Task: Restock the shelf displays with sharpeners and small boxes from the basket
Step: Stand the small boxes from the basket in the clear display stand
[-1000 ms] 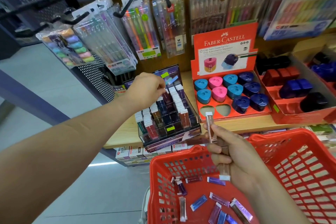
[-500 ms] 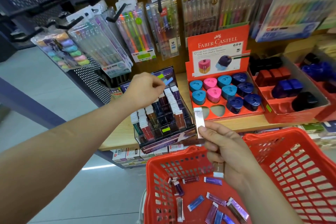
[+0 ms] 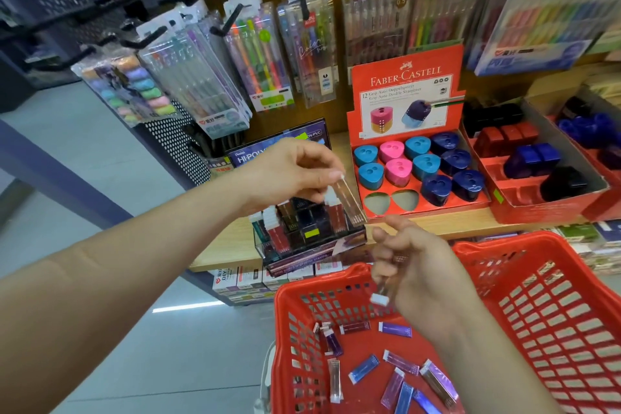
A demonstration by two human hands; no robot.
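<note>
Head view, left hand (image 3: pixel 295 168): pinched one slim clear box (image 3: pixel 349 203) by its white-capped top end between thumb and fingertips, tilted, lower end aimed toward the right hand; likely gripped high so the free end could drop into a slot.
Head view, right hand (image 3: pixel 420 269): closed around a second small box (image 3: pixel 383 289), white cap pointing down over the basket; probably kept ready as the next piece to pass across.
Display case (image 3: pixel 302 228): clear, stepped, on the shelf edge just below the left hand; rows of upright boxes, caps up.
Basket (image 3: pixel 554 312): red, slotted, below the shelf; loose boxes (image 3: pixel 400 363) flat on its floor, purple, blue, clear.
Sharpener tray (image 3: pixel 420 175): red card display beside the case; blue, pink, navy sharpeners seated, two front pockets empty.
Surface: wooden shelf (image 3: pixel 228 245), more cartons beneath.
Room: pen packs (image 3: pixel 268 54) on black hooks above; pale floor at left.
</note>
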